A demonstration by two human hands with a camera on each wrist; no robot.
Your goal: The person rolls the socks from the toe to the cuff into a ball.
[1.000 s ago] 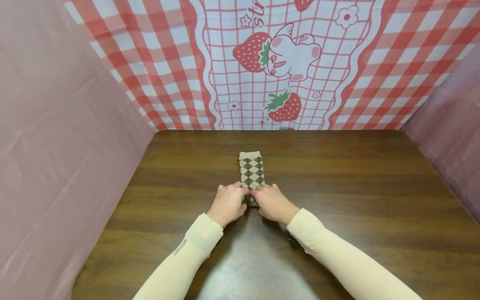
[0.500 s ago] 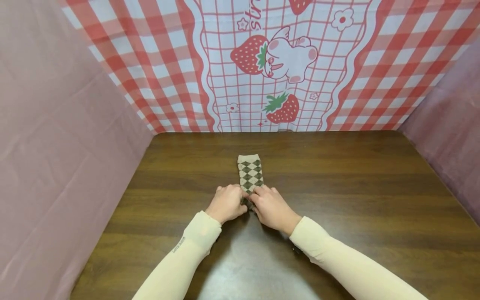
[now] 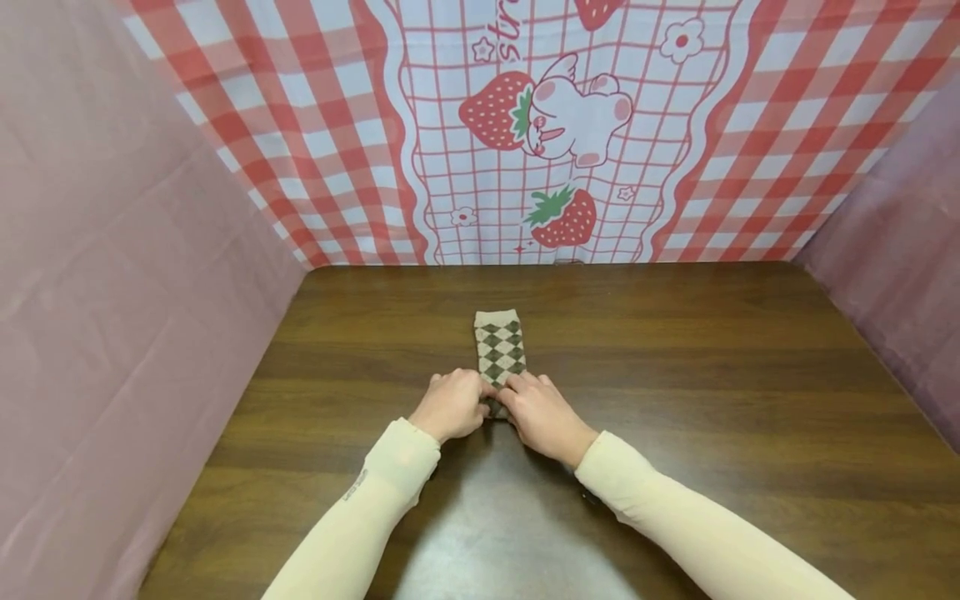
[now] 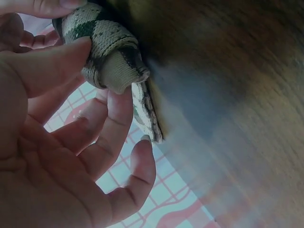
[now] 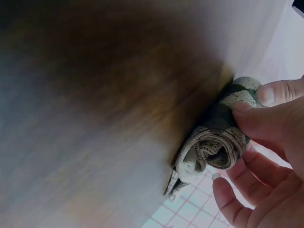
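A beige sock with dark green diamonds (image 3: 501,346) lies lengthwise on the table, its pale cuff pointing away from me. Its near end is rolled up, and the coiled layers (image 5: 218,145) show from the side in the right wrist view. My left hand (image 3: 450,406) grips the left end of the roll, thumb on the near side and fingers around the far side. At the right end, my right hand (image 3: 546,417) holds it the same way, thumb (image 5: 259,121) pressed on the fabric. The hands nearly meet over the roll, partly hiding it in the head view.
The brown wood-grain table (image 3: 675,358) extends around the sock. At its far edge hangs a red-and-white checked cloth (image 3: 322,125) with strawberry prints. Pink cloth walls (image 3: 135,275) stand on the left and right sides.
My fingers have shifted slightly at the sock's near end, whose bunched fabric looks different beneath them. The head view has moved a little. Both hands stay on the sock.
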